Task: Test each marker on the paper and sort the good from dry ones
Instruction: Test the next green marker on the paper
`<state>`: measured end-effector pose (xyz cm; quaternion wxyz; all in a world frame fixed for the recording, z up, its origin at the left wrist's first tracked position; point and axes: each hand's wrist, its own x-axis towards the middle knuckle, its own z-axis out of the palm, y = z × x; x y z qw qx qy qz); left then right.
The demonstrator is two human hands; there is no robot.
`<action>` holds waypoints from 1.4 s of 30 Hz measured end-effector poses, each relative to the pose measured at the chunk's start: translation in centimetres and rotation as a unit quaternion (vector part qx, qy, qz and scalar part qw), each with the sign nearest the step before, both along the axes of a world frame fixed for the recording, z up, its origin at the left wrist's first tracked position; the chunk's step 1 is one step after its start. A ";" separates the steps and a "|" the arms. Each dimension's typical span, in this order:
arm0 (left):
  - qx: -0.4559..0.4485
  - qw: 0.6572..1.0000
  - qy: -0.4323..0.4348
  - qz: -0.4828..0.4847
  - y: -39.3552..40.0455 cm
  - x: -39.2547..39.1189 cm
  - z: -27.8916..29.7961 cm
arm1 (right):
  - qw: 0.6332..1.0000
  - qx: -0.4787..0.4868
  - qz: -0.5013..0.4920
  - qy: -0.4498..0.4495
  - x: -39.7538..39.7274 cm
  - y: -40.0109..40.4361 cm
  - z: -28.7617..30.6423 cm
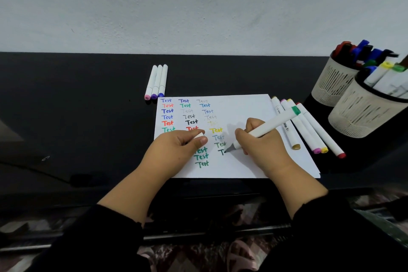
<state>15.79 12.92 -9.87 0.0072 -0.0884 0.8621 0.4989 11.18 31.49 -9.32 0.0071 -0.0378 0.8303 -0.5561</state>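
A white sheet of paper (pixel 242 104) lies on the black table, covered with several coloured "Test" words in three columns. My right hand (pixel 259 141) grips a white marker with a green end cap (pixel 271 125); its dark tip touches the paper beside a fresh letter "T". My left hand (pixel 176 150) rests on the paper and holds a white marker cap (pixel 198 135) between thumb and fingers. Three capped markers (pixel 157 81) lie side by side beyond the paper's top left corner. Several more markers (pixel 309 130) lie on the paper's right edge.
Two cream mesh pen cups stand at the right: the far one (pixel 333 81) holds red, black and blue markers, the near one (pixel 362 112) holds white markers with coloured caps. A grey wall rises behind the table. The table's front edge runs just below the paper.
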 end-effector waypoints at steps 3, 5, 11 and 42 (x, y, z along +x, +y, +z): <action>-0.002 1.000 -0.001 -0.001 0.1 0.0 0.0 | 1.000 -0.002 -0.008 0.009 0.0 -0.1 -0.1; -0.002 1.000 -0.002 0.002 0.0 0.0 0.0 | 1.000 -0.001 -0.008 0.007 0.1 -0.1 0.0; 0.009 1.000 -0.001 0.004 0.0 0.0 0.0 | 1.000 -0.012 -0.020 -0.001 0.1 -0.1 0.2; -0.010 1.000 0.003 -0.003 0.1 0.1 0.2 | 0.999 -0.022 -0.037 0.010 -0.4 0.2 -0.2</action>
